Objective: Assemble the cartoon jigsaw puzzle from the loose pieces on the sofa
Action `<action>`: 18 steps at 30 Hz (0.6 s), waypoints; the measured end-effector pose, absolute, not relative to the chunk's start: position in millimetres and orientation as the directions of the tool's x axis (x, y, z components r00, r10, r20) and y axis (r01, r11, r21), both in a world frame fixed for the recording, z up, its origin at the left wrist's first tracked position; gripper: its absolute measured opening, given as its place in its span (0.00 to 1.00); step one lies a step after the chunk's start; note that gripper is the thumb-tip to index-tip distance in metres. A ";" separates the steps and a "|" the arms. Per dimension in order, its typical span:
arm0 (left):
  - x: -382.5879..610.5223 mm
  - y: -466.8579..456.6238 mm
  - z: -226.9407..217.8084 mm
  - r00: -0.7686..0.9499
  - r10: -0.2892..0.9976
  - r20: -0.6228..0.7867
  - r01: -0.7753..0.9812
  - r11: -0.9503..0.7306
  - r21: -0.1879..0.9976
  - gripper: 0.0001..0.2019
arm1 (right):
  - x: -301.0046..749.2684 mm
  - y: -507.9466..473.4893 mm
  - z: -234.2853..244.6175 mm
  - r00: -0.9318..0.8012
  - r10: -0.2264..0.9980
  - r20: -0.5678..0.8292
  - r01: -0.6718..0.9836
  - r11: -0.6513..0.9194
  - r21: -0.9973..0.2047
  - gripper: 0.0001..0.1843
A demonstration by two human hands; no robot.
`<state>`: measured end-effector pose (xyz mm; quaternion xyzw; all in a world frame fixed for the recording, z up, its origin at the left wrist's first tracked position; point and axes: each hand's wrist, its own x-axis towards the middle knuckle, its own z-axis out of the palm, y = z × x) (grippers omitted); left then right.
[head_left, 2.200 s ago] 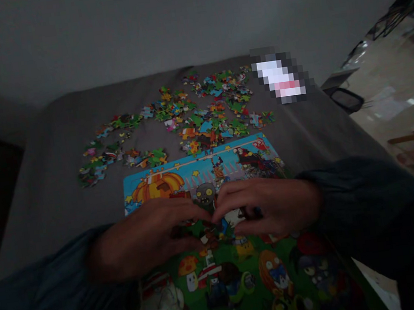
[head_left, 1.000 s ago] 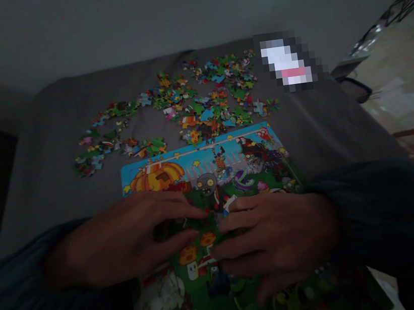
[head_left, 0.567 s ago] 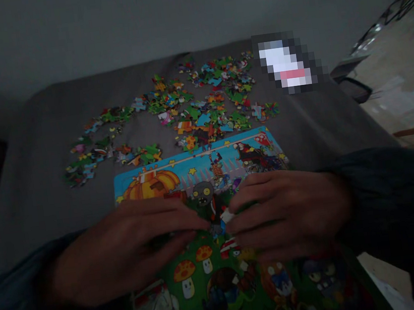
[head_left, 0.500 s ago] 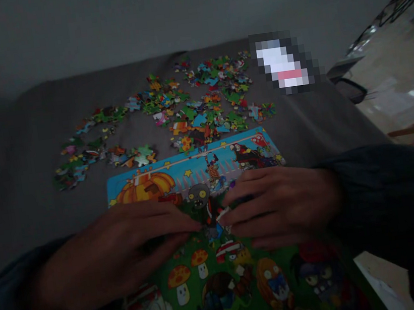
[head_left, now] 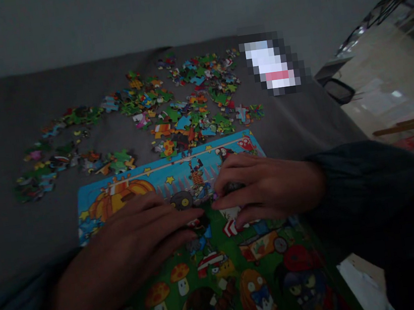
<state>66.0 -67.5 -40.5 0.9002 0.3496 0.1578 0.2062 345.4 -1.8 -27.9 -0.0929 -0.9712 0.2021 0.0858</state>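
Note:
A colourful cartoon jigsaw puzzle board (head_left: 184, 275) with a blue top edge lies in front of me, printed with mushrooms, a pumpkin and zombies. My left hand (head_left: 138, 240) rests over its left middle, fingers stretched out and touching the picture beside a grey zombie head (head_left: 181, 200). Across a small gap, my right hand (head_left: 260, 183) lies on the right middle with bent, spread fingers, their tips on the surface. No loose piece shows in either hand. The parts of the picture beneath both palms are hidden.
Many loose puzzle pieces (head_left: 183, 120) are scattered on the grey cloth (head_left: 295, 128) beyond the board. A phone-like object (head_left: 275, 67), blurred by pixels, lies at the back right. A wall stands behind; a pale sheet (head_left: 363, 282) is at the lower right.
My view has shifted, so the board and pieces appear further left. My hands have spread slightly apart, and the right-hand fingers have opened over the board, uncovering more of the picture below them.

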 end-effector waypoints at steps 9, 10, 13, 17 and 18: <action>78.7 -57.9 -13.4 0.755 0.655 0.027 0.608 -0.714 0.346 0.13 | 341.9 -3.2 -21.3 -0.959 0.269 0.093 0.210 0.890 -0.405 0.21; 80.5 -58.0 -13.3 0.756 0.655 0.012 0.611 -0.711 0.347 0.11 | 342.3 -4.0 -21.0 -0.951 0.292 0.098 0.232 0.889 -0.395 0.21; 87.1 -59.3 -16.8 0.759 0.651 0.007 0.605 -0.709 0.363 0.09 | 343.7 -6.3 -20.6 -0.926 0.366 0.088 0.301 0.860 -0.413 0.18; 89.4 -62.6 -22.9 0.741 0.664 0.100 0.600 -0.722 0.344 0.11 | 344.1 -7.0 -21.4 -0.901 0.428 0.074 0.308 0.749 -0.587 0.10; 88.3 -63.6 -23.8 0.739 0.663 0.120 0.598 -0.727 0.337 0.12 | 343.8 -6.6 -21.4 -0.896 0.438 0.071 0.296 0.708 -0.641 0.10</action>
